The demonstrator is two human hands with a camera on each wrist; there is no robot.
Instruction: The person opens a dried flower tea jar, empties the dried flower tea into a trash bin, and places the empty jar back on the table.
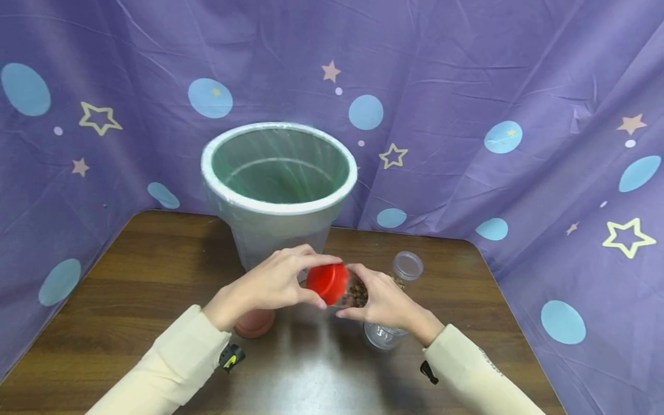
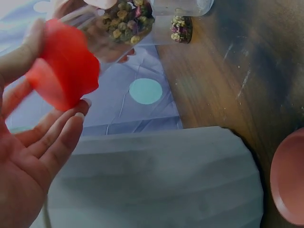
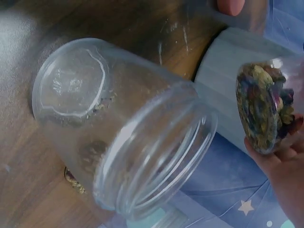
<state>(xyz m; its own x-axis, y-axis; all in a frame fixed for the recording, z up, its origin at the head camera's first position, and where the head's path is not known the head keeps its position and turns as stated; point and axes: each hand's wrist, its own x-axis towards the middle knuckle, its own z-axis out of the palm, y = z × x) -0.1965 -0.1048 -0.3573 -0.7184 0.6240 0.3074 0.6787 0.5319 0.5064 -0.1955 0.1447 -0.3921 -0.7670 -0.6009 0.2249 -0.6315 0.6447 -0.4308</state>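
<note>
My left hand (image 1: 267,283) holds a red scalloped lid (image 1: 327,283) between thumb and fingers, at the end of a clear jar (image 2: 102,35). Dried flower buds (image 2: 124,23) lie in the jar's far end, and it is tilted on its side. My right hand (image 1: 390,301) grips this jar round its body, above the table. Under the right forearm stands a larger open clear jar (image 3: 128,118), with a threaded mouth and a few crumbs inside. Behind the right hand is another clear jar with a clear lid (image 1: 408,265), holding dried flowers.
A big pale grey bin (image 1: 280,208) with a wide white rim stands at the back, just beyond the hands. A round pinkish container (image 1: 254,325) sits beneath my left wrist. The brown wooden table (image 1: 456,323) is backed by a purple patterned cloth (image 1: 436,69).
</note>
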